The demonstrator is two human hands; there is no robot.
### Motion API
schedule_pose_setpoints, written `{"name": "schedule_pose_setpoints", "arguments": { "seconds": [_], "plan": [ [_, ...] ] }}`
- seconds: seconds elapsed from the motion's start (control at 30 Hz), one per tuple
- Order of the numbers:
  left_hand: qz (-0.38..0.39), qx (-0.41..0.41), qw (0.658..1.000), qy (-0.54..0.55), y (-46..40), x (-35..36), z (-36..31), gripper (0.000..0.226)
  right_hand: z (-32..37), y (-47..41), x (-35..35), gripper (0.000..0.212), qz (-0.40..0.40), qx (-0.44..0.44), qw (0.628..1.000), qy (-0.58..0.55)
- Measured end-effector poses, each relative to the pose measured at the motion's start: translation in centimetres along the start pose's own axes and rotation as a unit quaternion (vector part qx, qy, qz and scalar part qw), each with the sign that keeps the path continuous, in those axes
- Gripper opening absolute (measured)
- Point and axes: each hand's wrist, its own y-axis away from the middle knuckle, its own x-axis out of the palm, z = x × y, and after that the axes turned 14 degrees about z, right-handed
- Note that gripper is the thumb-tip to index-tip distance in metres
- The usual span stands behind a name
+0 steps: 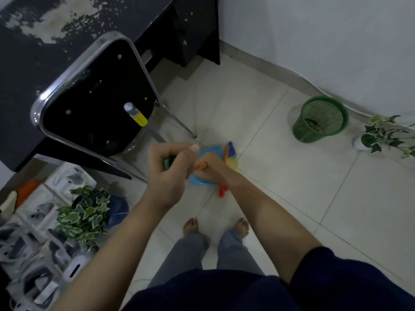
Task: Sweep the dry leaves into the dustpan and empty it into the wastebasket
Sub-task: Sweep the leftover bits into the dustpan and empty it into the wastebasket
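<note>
Head view: left hand [170, 167] grips dustpan [207, 153] handle, right hand [210, 168] grips broom [225, 153]; keep dustpan level toward wastebasket [320, 118].

No words, brands, numbers or signs can be read anywhere in this view. The yellow label on the bottle [136, 115] standing on the chair [94, 97] carries some dark marks, but they are too small and blurred to make out.
</note>
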Motion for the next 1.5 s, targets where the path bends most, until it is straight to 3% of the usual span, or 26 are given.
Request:
{"name": "schedule_pose_setpoints", "arguments": {
  "seconds": [0.13, 0.3, 0.47, 0.63, 0.87, 1.03, 1.1, 1.17, 1.23, 1.3, 1.33, 1.4, 1.43, 1.5],
  "plan": [
    [0.001, 0.048, 0.998, -0.03, -0.7, -1.9, -2.1, 0.039, 3.5, -1.4, -0.1, 0.048, 0.002, -0.021, 1.0, -0.003],
    [0.034, 0.104, 0.993, 0.038, -1.6, -1.8, -3.8, 0.035, 2.8, 1.5, -1.9, 0.042, -0.065, -0.033, 0.997, -0.03],
    [0.049, 0.028, 0.996, 0.069, -2.0, 1.1, -0.9, 0.053, -2.6, 4.4, -3.5, 0.051, -0.079, 0.03, 0.996, 0.005],
    [0.017, -0.022, 0.998, 0.048, -1.5, 1.2, 1.1, 0.045, -3.3, 2.6, -1.5, 0.048, -0.016, 0.025, 0.999, 0.022],
    [0.02, 0.027, 0.999, -0.025, -1.8, -1.5, -2.6, 0.048, 2.1, -1.7, -0.2, 0.05, -0.006, -0.033, 0.999, -0.022],
    [0.051, 0.084, 0.995, -0.021, -3.3, -0.4, -4.5, 0.053, 1.5, 0.3, -2.8, 0.053, -0.045, -0.046, 0.997, -0.031],
    [0.065, 0.09, 0.994, -0.017, -4.1, 0.6, -3.8, 0.057, 0.2, 1.9, -4.4, 0.044, -0.058, -0.045, 0.997, -0.015],
    [0.082, 0.085, 0.993, -0.013, -4.9, 1.3, -2.7, 0.058, -1.3, 3.2, -6.1, 0.023, -0.072, 0.004, 0.997, 0.02],
    [0.102, 0.068, 0.992, -0.016, -5.8, 2.0, -1.3, 0.048, -3.1, 4.2, -7.6, 0.028, -0.074, 0.14, 0.987, 0.037],
    [0.127, 0.046, 0.991, -0.015, -6.7, 2.6, -0.1, 0.041, -3.8, 5.7, -8.2, 0.016, -0.09, 0.218, 0.955, -0.179],
    [0.142, 0.036, 0.989, -0.004, -7.0, 2.8, 0.6, 0.04, -3.8, 6.4, -8.4, 0.016, -0.105, 0.237, 0.897, -0.359],
    [0.174, 0.019, 0.984, 0.023, -7.7, 3.0, 1.9, 0.039, -3.4, 7.5, -8.8, 0.025, -0.168, 0.209, 0.715, -0.645],
    [0.196, 0.014, 0.98, 0.022, -8.0, 2.9, 2.4, 0.041, -3.8, 7.2, -9.0, 0.024, -0.212, 0.194, 0.653, -0.701],
    [0.253, 0.013, 0.967, 0.001, -8.7, 2.7, 2.8, 0.048, -3.7, 6.3, -9.3, 0.018, -0.266, 0.205, 0.632, -0.699]
  ]
}}
